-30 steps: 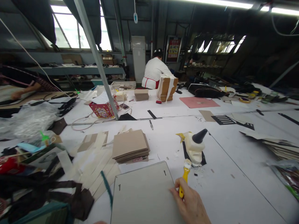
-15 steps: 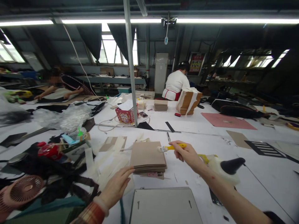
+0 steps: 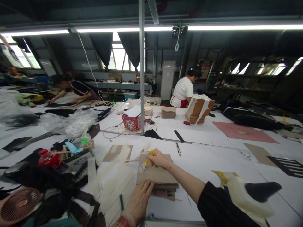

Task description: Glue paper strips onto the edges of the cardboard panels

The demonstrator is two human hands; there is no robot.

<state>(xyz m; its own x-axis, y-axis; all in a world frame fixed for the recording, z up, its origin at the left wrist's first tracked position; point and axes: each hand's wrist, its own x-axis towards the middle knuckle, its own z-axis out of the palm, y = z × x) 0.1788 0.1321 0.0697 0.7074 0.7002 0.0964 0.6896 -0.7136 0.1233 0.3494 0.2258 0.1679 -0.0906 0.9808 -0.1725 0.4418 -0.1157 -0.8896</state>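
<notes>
My right hand [image 3: 159, 159] is closed on a small yellow-handled brush [image 3: 145, 164], its bristle tip down on the top sheet of a stack of brown cardboard pieces [image 3: 158, 175]. My left hand [image 3: 139, 198] lies flat with fingers stretched out on the near left corner of that stack. Pale paper strips [image 3: 115, 183] lie spread out to the left of the stack. A white glue bottle with a black cone tip [image 3: 248, 194] lies at the lower right, beside my right sleeve.
A metal pole [image 3: 141, 67] stands mid-table with a red printed box [image 3: 132, 123] at its foot. Dark straps, a red object [image 3: 50, 158] and a pink fan [image 3: 19, 205] crowd the left. Two other people work at the far side. A pen [image 3: 178, 148] lies beyond the stack.
My right hand has carried the brush left and down onto the cardboard stack. My left hand has moved onto the stack's near corner. The view has lifted and shifted left.
</notes>
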